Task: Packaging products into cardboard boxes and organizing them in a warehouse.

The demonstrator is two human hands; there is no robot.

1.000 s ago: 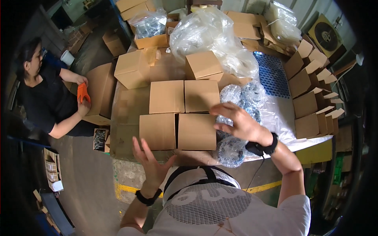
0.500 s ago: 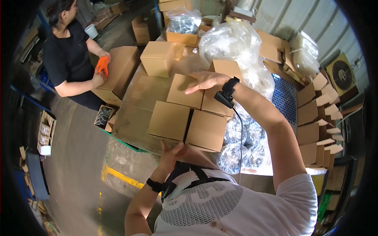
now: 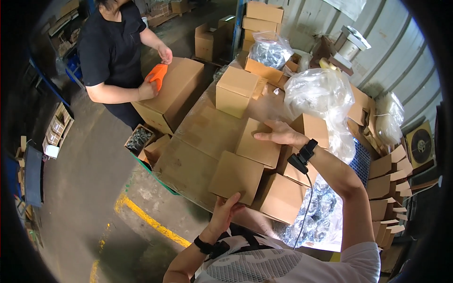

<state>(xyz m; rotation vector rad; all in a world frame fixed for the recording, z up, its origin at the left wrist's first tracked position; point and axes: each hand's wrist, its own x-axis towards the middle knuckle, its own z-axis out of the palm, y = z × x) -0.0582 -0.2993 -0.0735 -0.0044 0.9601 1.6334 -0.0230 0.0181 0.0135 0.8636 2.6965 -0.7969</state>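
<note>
Several plain brown cardboard boxes stand close together at the table's near edge. My left hand (image 3: 226, 214) is at the front of the near left box (image 3: 237, 177), thumb against its near edge and the other fingers partly hidden below. My right hand (image 3: 284, 133) reaches over the far edge of the box (image 3: 258, 145) behind it, thumb along the top, fingertips hidden behind. These two boxes sit in line between my hands. Beside them are the near right box (image 3: 283, 198), with a dark gap along its left side, and another box (image 3: 309, 128) farther back.
A separate box (image 3: 236, 89) stands farther back on the cardboard-covered table (image 3: 188, 158). Across it, a co-worker (image 3: 113, 52) holds an orange tool (image 3: 157, 76) over a large carton (image 3: 177, 85). Clear plastic bags (image 3: 318, 94) and open cartons (image 3: 384, 181) are on the right.
The view has shifted, so the table and boxes appear lower and farther right. The gap between the two near boxes looks wider. Both my hands stay at the left pair of boxes.
</note>
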